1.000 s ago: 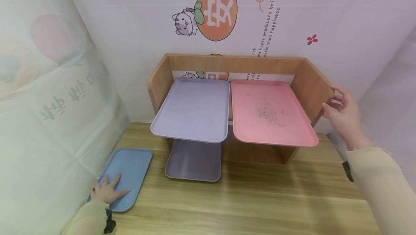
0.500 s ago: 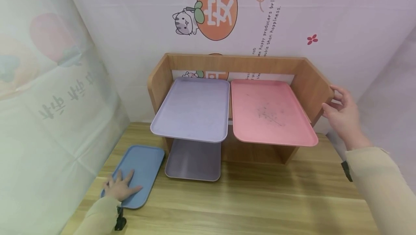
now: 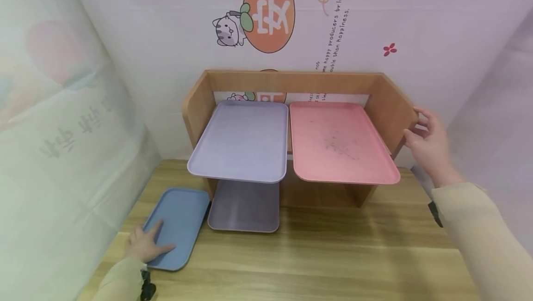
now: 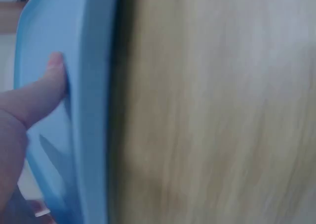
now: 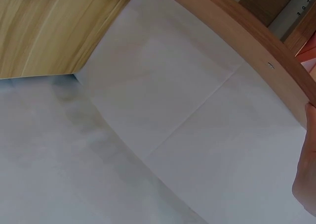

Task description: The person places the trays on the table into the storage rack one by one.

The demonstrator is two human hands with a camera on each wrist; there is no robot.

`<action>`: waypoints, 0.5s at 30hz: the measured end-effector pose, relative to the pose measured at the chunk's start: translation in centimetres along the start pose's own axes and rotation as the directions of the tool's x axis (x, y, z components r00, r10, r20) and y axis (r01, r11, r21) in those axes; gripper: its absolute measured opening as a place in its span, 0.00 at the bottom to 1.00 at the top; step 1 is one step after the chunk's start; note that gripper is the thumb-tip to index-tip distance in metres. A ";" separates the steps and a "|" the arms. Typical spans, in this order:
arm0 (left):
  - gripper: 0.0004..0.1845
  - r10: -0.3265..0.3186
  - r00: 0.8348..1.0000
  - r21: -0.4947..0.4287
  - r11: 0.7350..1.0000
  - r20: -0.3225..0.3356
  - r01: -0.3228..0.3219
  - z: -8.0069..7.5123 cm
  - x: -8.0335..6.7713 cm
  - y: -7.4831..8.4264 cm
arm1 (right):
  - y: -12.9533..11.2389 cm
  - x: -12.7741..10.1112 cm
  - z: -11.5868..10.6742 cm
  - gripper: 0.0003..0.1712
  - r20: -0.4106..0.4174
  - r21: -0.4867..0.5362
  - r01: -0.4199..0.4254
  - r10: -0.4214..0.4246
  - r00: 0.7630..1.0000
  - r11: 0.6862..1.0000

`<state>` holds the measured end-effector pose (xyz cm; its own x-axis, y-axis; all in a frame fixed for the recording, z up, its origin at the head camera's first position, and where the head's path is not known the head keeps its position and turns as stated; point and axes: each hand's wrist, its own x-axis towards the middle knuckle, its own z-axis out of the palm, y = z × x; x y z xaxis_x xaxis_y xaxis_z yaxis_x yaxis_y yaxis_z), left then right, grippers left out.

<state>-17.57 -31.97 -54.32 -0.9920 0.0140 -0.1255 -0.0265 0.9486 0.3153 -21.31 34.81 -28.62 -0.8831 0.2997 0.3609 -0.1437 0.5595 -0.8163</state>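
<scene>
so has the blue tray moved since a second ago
Yes. The blue tray, under the left hand, has slid right along the table toward the grey tray under the wooden shelf, almost touching it.
</scene>
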 end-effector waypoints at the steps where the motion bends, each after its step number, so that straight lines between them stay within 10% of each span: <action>1: 0.58 -0.001 1.000 0.016 1.000 0.000 0.001 -0.1 0.2 -0.5 | 0.0 0.1 0.1 0.34 -0.005 -0.004 0.004 -0.004 1.000 1.000; 15: 0.52 0.037 0.998 -0.125 0.992 0.048 -0.031 -2.5 -0.4 -1.4 | -0.1 0.1 0.2 0.34 0.004 -0.024 -0.021 0.021 1.000 0.999</action>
<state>-17.40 -34.07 -52.30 -0.9853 0.0645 -0.1583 -0.0107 0.9009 0.4339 -21.48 34.61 -28.64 -0.8878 0.3085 0.3415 -0.1139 0.5716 -0.8126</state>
